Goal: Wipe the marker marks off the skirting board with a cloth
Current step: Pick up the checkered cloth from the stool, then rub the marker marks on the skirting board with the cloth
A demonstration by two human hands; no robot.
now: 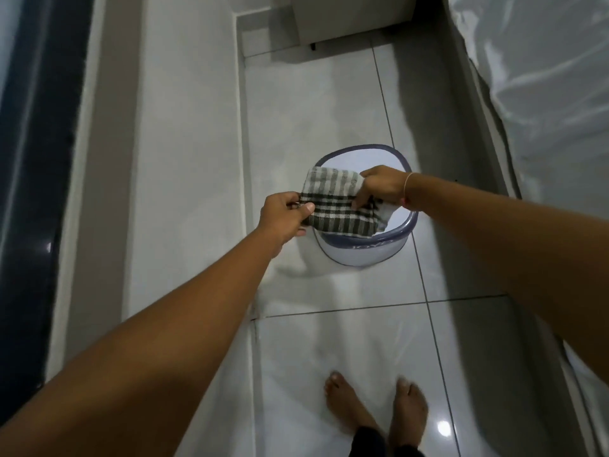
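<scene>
A checked cloth, white with dark stripes, is stretched between both my hands above a white bucket with a blue rim. My left hand pinches the cloth's left edge. My right hand grips its right side over the bucket's opening. The skirting board runs along the foot of the white wall on the left, from near my feet to the far corner. I cannot make out marker marks on it from here, apart from a faint dark smudge low down near the tile joint.
Glossy white floor tiles fill the narrow passage. My bare feet stand at the bottom. A plastic-covered object lines the right side. A white cabinet closes the far end. A dark frame runs along the left.
</scene>
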